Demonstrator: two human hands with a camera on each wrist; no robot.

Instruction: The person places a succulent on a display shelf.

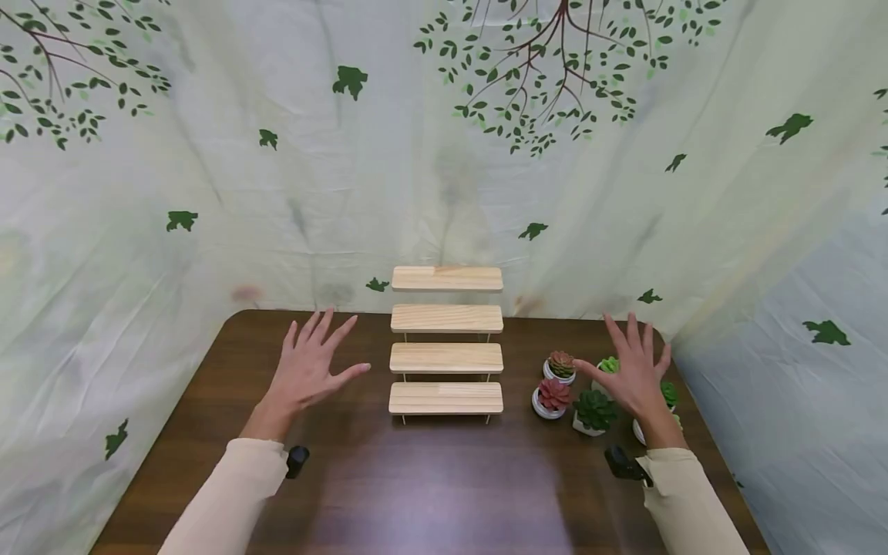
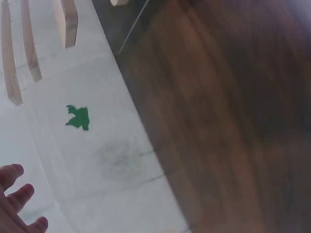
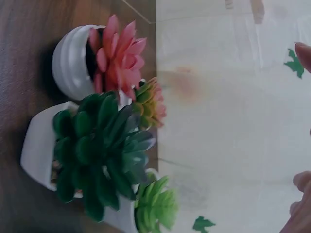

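Note:
My left hand (image 1: 310,368) is spread over the left side of the table, fingers straight, holding nothing. Over the potted succulents on the right, my right hand (image 1: 631,374) is spread too, with nothing in its grasp. It partly hides the plants behind it. Between the hands stands a stepped wooden rack (image 1: 446,358) of several pale boards on thin legs. Close by the right hand are a pink succulent (image 3: 119,60) in a round white pot, a dark green succulent (image 3: 99,150) in an angular white pot, a reddish-green succulent (image 1: 561,364) and a light green succulent (image 3: 158,204).
More green succulents (image 1: 669,394) sit right of the right hand, partly covered by the wrist. The dark brown table (image 1: 444,478) ends at a hanging cloth (image 1: 444,177) with a leaf print, which also runs along both sides. A small black camera is on each wrist.

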